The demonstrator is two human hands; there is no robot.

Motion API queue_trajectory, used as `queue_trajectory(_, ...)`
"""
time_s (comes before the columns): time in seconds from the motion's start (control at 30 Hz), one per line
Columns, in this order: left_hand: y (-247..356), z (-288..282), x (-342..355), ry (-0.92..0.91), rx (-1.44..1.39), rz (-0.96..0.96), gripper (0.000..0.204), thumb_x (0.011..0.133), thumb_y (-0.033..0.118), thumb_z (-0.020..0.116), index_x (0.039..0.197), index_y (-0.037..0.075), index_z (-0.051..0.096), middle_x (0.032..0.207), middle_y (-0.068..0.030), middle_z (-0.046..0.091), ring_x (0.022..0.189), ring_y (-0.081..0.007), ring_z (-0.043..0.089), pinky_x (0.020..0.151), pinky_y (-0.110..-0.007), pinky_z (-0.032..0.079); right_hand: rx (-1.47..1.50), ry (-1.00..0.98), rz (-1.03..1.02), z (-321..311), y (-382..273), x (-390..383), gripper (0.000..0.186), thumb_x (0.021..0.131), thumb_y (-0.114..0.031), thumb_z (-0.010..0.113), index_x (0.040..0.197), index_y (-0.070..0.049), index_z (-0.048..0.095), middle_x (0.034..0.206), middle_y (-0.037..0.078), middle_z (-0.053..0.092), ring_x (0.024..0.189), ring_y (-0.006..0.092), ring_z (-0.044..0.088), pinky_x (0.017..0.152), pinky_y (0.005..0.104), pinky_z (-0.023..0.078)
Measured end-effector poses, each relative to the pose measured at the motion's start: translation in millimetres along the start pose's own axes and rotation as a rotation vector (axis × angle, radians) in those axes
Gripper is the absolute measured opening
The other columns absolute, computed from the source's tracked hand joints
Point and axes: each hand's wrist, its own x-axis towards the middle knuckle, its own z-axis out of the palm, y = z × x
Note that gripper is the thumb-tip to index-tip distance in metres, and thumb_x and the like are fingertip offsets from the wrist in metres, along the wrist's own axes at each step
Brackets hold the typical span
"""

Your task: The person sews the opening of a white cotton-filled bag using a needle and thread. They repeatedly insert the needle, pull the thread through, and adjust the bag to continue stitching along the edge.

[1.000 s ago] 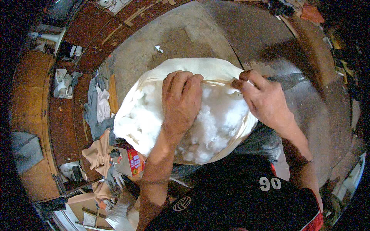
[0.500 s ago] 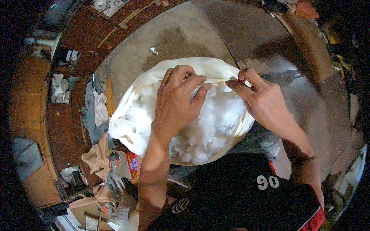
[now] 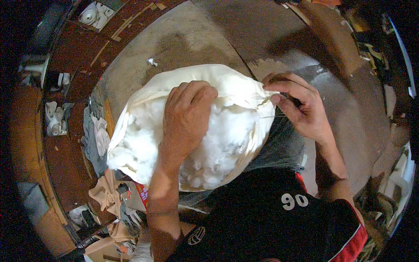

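Observation:
A cream fabric cover, shaped like a cushion, lies across my lap with its opening facing me. Loose white fibre stuffing bulges out of that opening. My left hand is closed over the cover's far edge, its fingertips hidden behind the knuckles. At the right corner, my right hand pinches a gathered bit of the cloth between thumb and forefinger. Thin thread-like lines show just below that pinch; whether a needle is there I cannot make out.
Brown wooden cabinets with white objects in their openings line the left. Grey and white cloths hang beside them. Tan fabric scraps and a red box lie near my left forearm. A small white tuft rests on the floor.
My right hand has drawn outward to the cover's right corner. My left hand has closed more over the far edge, and the hands are farther apart. The view has shifted slightly.

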Motion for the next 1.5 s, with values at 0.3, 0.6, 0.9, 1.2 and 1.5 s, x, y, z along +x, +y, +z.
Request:
queue_trajectory(0.3,-0.5,-1.5,-1.2,-0.11,-0.164,-0.026,0.022,0.076,0.003,0.068,0.097,0.007,0.073,0.109,-0.0137,0.069,0.106,-0.0366,0.063,0.096,-0.046,0.05,-0.269,-0.047,0.109,16.5,16.9,-3.5,0.024,0.091,-0.01,0.07,0.114,-0.007,0.073,0.115,0.015,0.07,0.106,0.0364,0.068,0.09,0.0439,0.058)
queue_trajectory(0.6,9.2,-6.8,-7.5,-0.199,-0.143,-0.024,0.036,0.084,0.028,0.078,0.112,0.006,0.073,0.11,-0.0116,0.067,0.11,-0.0336,0.059,0.098,-0.048,0.044,-0.218,-0.242,-0.157,15.4,-26.6,-34.1,0.034,0.093,-0.021,0.068,0.123,-0.004,0.068,0.112,0.017,0.068,0.088,0.0353,0.072,0.074,0.0408,0.061)
queue_trajectory(0.9,21.0,22.4,-12.9,-0.212,-0.06,-0.04,0.036,0.08,0.026,0.081,0.11,0.01,0.07,0.115,-0.0097,0.067,0.112,-0.0339,0.059,0.099,-0.049,0.043,-0.655,-0.323,-0.271,57.5,5.2,-5.5,0.039,0.094,-0.036,0.064,0.102,0.002,0.067,0.105,0.018,0.066,0.095,0.0354,0.067,0.083,0.0468,0.055)
queue_trajectory(1.2,15.7,34.1,-26.5,-0.113,0.022,0.028,0.03,0.078,0.014,0.075,0.108,0.014,0.068,0.111,-0.007,0.066,0.109,-0.0321,0.059,0.097,-0.049,0.044,-0.033,-0.163,-0.002,-10.7,-2.4,-27.3,0.03,0.085,-0.008,0.075,0.115,-0.007,0.074,0.109,0.016,0.071,0.105,0.0352,0.069,0.088,0.0419,0.057)
queue_trajectory(1.5,20.0,19.8,-22.0,-0.19,-0.114,0.015,0.018,0.088,0.019,0.07,0.106,0.016,0.073,0.108,-0.0082,0.061,0.108,-0.0292,0.056,0.097,-0.047,0.043,-0.18,-0.27,-0.018,24.2,1.9,-26.3,0.018,0.087,-0.006,0.074,0.105,-0.008,0.073,0.126,0.014,0.064,0.103,0.0327,0.071,0.079,0.0415,0.061)
